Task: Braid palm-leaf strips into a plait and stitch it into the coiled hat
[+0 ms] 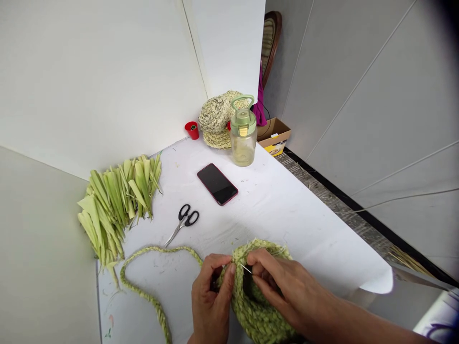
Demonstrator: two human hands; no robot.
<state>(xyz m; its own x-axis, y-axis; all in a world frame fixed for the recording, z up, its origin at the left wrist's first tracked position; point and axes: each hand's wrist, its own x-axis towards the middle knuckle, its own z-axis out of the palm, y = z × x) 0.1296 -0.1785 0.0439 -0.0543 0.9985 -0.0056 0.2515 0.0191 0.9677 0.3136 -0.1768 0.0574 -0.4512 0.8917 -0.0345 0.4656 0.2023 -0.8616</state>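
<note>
A green basket of coiled, braided husk (258,315) lies at the near edge of the white table, its opening toward me. My left hand (213,296) pinches the basket's rim between thumb and fingers. At the same rim, my right hand (279,282) is closed, with a thin pale needle (245,269) showing between its fingers and the braid. The needle's tip and any thread are too small to make out. From the left of the basket a long green braid (138,286) loops out across the table.
Black-handled scissors (183,222) and a phone (217,184) lie beyond my hands. A pile of green corn husks (120,200) is at left. Farther back stand a red cup (192,130), a drink bottle (244,138) and woven coils (217,117). An open carton (274,134) sits past the table edge.
</note>
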